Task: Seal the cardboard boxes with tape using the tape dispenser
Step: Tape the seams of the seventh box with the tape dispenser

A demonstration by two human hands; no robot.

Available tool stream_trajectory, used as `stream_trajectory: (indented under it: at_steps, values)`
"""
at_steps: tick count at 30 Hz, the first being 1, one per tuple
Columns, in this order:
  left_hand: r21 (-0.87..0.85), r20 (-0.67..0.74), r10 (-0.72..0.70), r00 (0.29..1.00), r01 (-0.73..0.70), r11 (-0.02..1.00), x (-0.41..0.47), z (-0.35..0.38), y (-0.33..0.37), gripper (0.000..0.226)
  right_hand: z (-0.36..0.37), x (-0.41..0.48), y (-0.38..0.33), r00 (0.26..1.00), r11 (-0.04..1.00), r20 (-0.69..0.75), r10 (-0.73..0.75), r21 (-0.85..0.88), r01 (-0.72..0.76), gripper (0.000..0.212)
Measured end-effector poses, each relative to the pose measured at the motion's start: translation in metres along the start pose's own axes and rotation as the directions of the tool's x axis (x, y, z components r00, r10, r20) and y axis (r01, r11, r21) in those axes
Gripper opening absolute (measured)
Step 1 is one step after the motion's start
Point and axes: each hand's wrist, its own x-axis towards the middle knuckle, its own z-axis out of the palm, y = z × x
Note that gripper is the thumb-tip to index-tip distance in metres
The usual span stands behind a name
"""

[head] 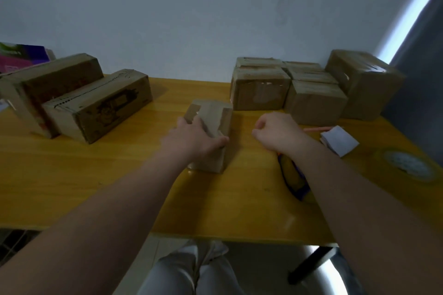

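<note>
Left hand (193, 139) grips the small brown cardboard box (215, 112) at mid-table. Right hand (275, 131) hovers just right of it, fingers curled, apparently empty. The blue-and-yellow tape dispenser (291, 173) lies nearer, under the right forearm. Judgement: press the flaps flush and steady the box before taking up the dispenser.

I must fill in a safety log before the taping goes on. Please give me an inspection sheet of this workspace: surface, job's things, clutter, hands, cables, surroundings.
Surface: yellow wooden table, with boxes standing on it.
Job's things: small box at centre; tape dispenser lying partly under the right forearm; two long boxes at left; group of boxes at back right; tape roll at right edge.
Clutter: folded white paper; orange pen next to it.
Hands: left hand grips the small box; right hand has curled fingers, nothing visible in it.
Cables: nothing seen.
Surroundings: pale wall; dark curtain at right.
</note>
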Motion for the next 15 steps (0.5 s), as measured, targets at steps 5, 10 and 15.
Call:
stream_trajectory:
  at_steps: [5,10,15]
  values:
    - [0.106,0.048,0.077,0.996,-0.082,0.991,-0.012,-0.004,0.009,0.093,0.0,-0.04,0.035,0.989,0.959,-0.077,0.126,-0.245,-0.141,0.019]
    - [0.082,0.165,0.242,0.956,-0.258,0.963,-0.03,-0.011,0.004,0.094,0.02,-0.063,0.053,0.956,0.909,-0.045,0.289,-0.301,-0.289,0.042]
    - [-0.033,0.295,0.391,0.872,-0.4,0.916,-0.054,-0.022,-0.012,0.099,0.031,-0.068,0.067,0.953,0.93,-0.137,0.269,-0.219,-0.294,0.032]
